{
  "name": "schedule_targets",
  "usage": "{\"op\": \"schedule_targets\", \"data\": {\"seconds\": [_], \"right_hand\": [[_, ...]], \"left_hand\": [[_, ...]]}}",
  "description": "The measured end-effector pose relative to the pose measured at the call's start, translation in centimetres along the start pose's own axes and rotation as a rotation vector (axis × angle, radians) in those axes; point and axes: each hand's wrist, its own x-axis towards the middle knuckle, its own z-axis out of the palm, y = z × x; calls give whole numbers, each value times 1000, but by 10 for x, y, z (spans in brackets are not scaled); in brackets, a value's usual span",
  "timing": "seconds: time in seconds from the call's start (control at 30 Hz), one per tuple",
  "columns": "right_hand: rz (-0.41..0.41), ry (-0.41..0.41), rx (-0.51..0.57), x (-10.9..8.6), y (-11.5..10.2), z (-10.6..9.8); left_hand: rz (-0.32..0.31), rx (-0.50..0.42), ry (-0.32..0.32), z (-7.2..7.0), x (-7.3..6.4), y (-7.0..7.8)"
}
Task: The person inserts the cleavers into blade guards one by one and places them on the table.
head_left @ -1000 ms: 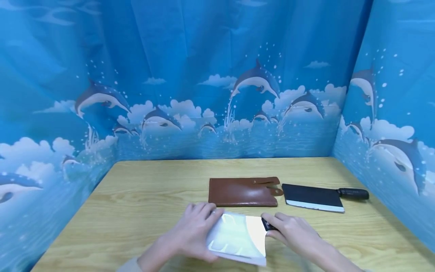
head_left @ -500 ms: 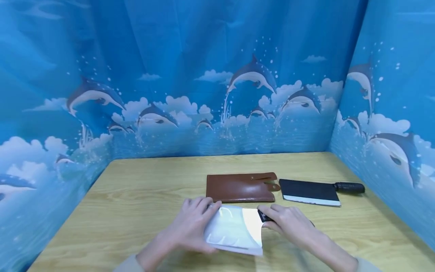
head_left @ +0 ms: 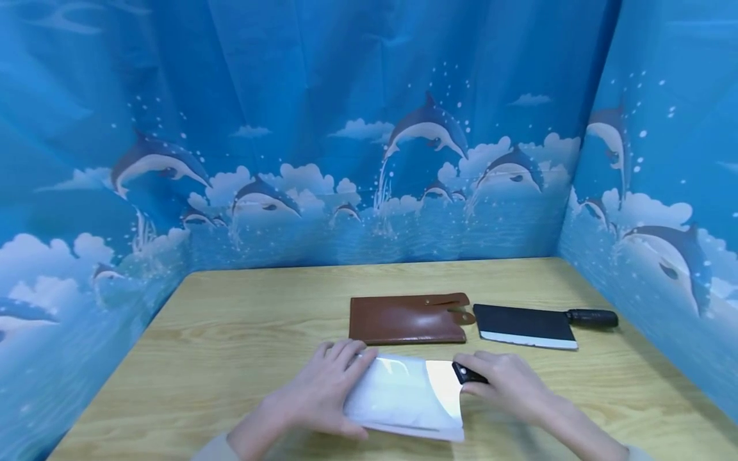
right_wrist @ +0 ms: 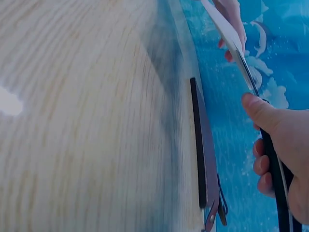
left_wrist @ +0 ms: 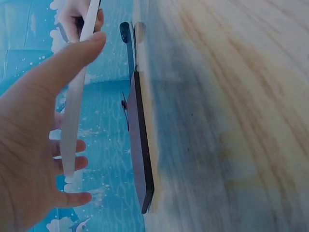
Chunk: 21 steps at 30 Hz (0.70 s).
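A cleaver with a shiny blade [head_left: 446,384] and black handle [head_left: 469,373] is held above the near part of the table. A white, glossy sleeve [head_left: 394,392] with a curved opening covers most of that blade, leaving a bright strip bare beside the handle. My left hand [head_left: 325,390] holds the sleeve's left end, thumb at the near edge and fingers at the far one. In the left wrist view the sleeve [left_wrist: 73,121] shows edge-on between thumb and fingers. My right hand [head_left: 510,384] grips the handle, thumb lying along it in the right wrist view.
Behind the hands lies a flat brown leather sheath [head_left: 406,320] with a strap at its right end. Right of it, a second cleaver [head_left: 524,325] with a dark blade rests on the wooden table [head_left: 248,333]. A blue dolphin-print curtain [head_left: 323,160] encloses the back and sides.
Over the last half second my right hand has moved slightly right, and the cleaver and sleeve have shifted right with it. My left hand has stayed nearly in place.
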Motion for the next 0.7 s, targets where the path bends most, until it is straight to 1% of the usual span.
{"op": "schedule_targets", "data": {"seconds": [0.07,0.13,0.27,0.37,0.4,0.47,0.53,0.6,0.7], "right_hand": [[21,-12,10,-4,4,-3],[60,-39,19,-7,7,-6],[178,-127,30,-10,14,-15],[288,-183,20,-11,20,-23],[321,-189,17,-12,22,-25],[392,-195,28,-13,27,-30],[447,-184,42,-16,33,-34],[477,-161,52,-20,39,-36],[495,-134,61,-27,49,-38]], "left_hand": [[20,-6,19,0,2,0],[39,13,39,0,6,0],[68,98,60,1,19,4],[72,152,64,3,29,7],[70,162,61,3,32,8],[56,175,50,4,38,9],[39,185,31,5,44,11],[24,199,14,6,50,14],[7,223,3,10,60,21]]}}
